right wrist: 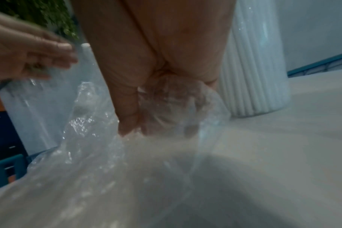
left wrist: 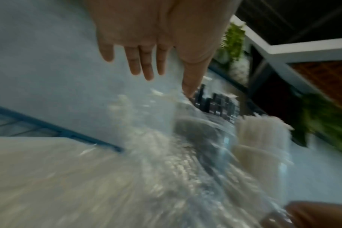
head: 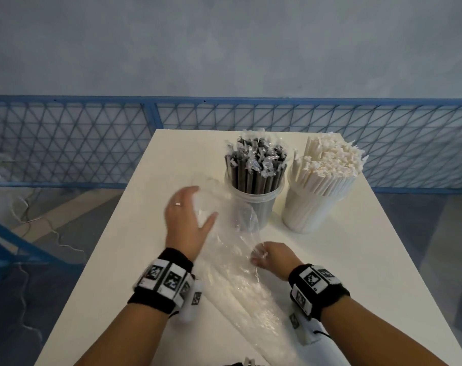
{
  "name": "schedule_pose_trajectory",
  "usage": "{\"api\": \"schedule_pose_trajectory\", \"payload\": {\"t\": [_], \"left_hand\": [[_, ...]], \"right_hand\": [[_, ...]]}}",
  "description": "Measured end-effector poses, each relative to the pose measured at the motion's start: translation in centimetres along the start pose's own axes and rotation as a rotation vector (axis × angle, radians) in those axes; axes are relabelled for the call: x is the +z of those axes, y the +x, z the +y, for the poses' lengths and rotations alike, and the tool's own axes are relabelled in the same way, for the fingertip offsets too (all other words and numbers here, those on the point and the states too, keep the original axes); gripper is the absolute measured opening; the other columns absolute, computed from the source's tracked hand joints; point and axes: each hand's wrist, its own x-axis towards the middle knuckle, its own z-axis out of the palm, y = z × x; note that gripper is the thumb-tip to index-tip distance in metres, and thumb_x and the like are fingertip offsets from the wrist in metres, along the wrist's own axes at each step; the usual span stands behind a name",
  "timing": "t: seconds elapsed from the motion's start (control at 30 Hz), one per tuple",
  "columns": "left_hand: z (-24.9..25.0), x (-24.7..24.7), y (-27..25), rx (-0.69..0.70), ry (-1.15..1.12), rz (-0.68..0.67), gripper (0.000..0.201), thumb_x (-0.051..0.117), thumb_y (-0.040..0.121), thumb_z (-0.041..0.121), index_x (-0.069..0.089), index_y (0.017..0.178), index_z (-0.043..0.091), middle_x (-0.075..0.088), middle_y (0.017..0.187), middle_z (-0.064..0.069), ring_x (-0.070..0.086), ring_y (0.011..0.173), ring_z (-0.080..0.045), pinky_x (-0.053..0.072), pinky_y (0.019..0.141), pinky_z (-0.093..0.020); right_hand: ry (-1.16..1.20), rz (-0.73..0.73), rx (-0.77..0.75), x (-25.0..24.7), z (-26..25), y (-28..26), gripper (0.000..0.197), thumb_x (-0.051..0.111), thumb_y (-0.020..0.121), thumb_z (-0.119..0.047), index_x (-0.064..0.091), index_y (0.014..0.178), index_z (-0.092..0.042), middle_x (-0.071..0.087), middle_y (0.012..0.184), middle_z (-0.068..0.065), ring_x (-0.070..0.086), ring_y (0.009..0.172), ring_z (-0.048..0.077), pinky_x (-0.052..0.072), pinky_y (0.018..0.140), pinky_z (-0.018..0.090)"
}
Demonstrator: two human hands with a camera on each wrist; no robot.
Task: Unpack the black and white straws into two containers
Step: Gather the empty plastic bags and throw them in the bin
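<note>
Black straws (head: 255, 167) stand in a clear container (head: 261, 207) at the back of the white table (head: 369, 260). White straws (head: 327, 165) fill a second container (head: 307, 210) to its right. A clear plastic bag (head: 235, 262) lies crumpled across the table in front of them. My right hand (head: 270, 256) grips a bunch of the bag near its middle; its fingers (right wrist: 127, 108) curl round the film. My left hand (head: 190, 217) hovers with straight fingers (left wrist: 144, 64) over the bag's far end, beside the black-straw container. Both wrist views are blurred.
A blue mesh fence (head: 92, 138) runs behind the table. Cables lie on the floor (head: 39, 215) to the left. Green plants (left wrist: 326, 121) and a white frame show in the left wrist view.
</note>
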Motion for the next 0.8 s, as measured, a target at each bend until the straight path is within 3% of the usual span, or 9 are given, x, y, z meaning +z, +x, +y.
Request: {"api": "schedule_pose_trajectory", "payload": {"t": [0.13,0.2,0.33,0.37,0.43,0.53,0.63,0.73,0.8], "left_hand": [[-3.5,-2.1,0.1,-0.439,-0.256,0.165,0.079,0.069,0.079,0.033,0.024,0.138,0.006,0.023,0.144,-0.016,0.029,0.131,-0.03,0.028,0.103,-0.03],[-4.9,-2.3,-0.3,-0.725,-0.425,0.154,0.085,0.061,0.082,0.045,0.013,0.143,0.01,0.016,0.149,-0.012,0.028,0.134,-0.03,0.03,0.106,-0.036],[-9.2,-2.0,-2.4,-1.138,-0.772,-0.126,0.121,0.079,0.055,0.059,0.014,0.143,0.008,0.037,0.141,-0.015,0.044,0.125,-0.038,0.046,0.093,-0.054],[-10.1,-1.9,-3.0,-1.141,-0.857,-0.25,0.123,0.085,0.045,0.056,0.026,0.139,0.001,0.046,0.136,-0.018,0.053,0.117,-0.037,0.051,0.086,-0.052],[-11.1,-1.9,-3.9,-1.071,-0.959,-0.355,0.096,0.088,0.047,0.038,0.047,0.123,-0.004,0.061,0.12,-0.021,0.064,0.102,-0.031,0.057,0.074,-0.042],[-11.0,-2.8,-4.0,-0.962,-0.998,-0.309,0.039,0.066,0.077,0.003,0.054,0.113,-0.009,0.071,0.099,-0.018,0.072,0.078,-0.022,0.058,0.059,-0.025],[-11.5,-3.9,-2.9,-0.914,-0.948,-0.205,0.02,0.056,0.084,-0.004,0.057,0.104,-0.009,0.073,0.066,-0.007,0.069,0.057,-0.014,0.055,0.051,-0.019],[-11.3,-5.4,-1.4,-0.867,-0.938,-0.171,0.011,0.055,0.085,-0.004,0.06,0.095,-0.005,0.071,0.059,-0.003,0.067,0.051,-0.01,0.053,0.049,-0.016],[-10.7,-6.4,-0.5,-0.811,-0.961,-0.196,0.013,0.052,0.084,-0.01,0.06,0.084,0.001,0.071,0.059,-0.003,0.066,0.051,-0.01,0.051,0.047,-0.016]], "right_hand": [[0.116,0.079,-0.103,-0.1,-1.7,0.2,0.027,0.063,0.086,-0.032,0.062,0.088,-0.005,0.067,0.098,0.005,0.052,0.081,0.011,0.034,0.067,0.011],[0.159,0.092,-0.128,0.2,-2.6,0.3,0.028,0.063,0.085,-0.034,0.063,0.091,-0.006,0.067,0.099,0.005,0.055,0.082,0.014,0.039,0.072,0.016],[0.21,0.069,-0.153,1.0,-4.4,0.4,0.024,0.063,0.085,-0.033,0.065,0.092,-0.009,0.067,0.099,0.005,0.057,0.08,0.015,0.045,0.082,0.03],[0.225,0.067,-0.16,1.1,-4.8,0.4,0.022,0.063,0.086,-0.031,0.065,0.092,-0.01,0.067,0.1,0.005,0.056,0.079,0.014,0.045,0.082,0.029],[0.219,0.092,-0.175,1.4,-5.4,0.5,0.013,0.063,0.086,-0.027,0.066,0.092,-0.015,0.067,0.104,0.005,0.052,0.076,0.009,0.042,0.078,0.025],[0.2,0.19,-0.185,1.6,-6.1,0.5,0.027,0.066,0.083,-0.027,0.053,0.107,-0.026,0.057,0.109,-0.001,0.047,0.077,0.001,0.034,0.074,0.018],[0.228,0.333,-0.215,1.7,-7.3,0.6,0.052,0.064,0.084,-0.034,0.039,0.129,-0.024,0.05,0.103,-0.005,0.048,0.084,0.003,0.037,0.075,0.016],[0.358,0.34,-0.294,1.6,-8.7,0.6,0.024,0.059,0.089,-0.031,0.05,0.111,-0.028,0.046,0.072,-0.01,0.043,0.058,0.003,0.036,0.059,0.014],[0.391,0.28,-0.297,1.9,-9.5,0.7,0.012,0.06,0.088,-0.028,0.053,0.097,-0.033,0.044,0.066,-0.011,0.039,0.052,0.004,0.033,0.056,0.015]]}}
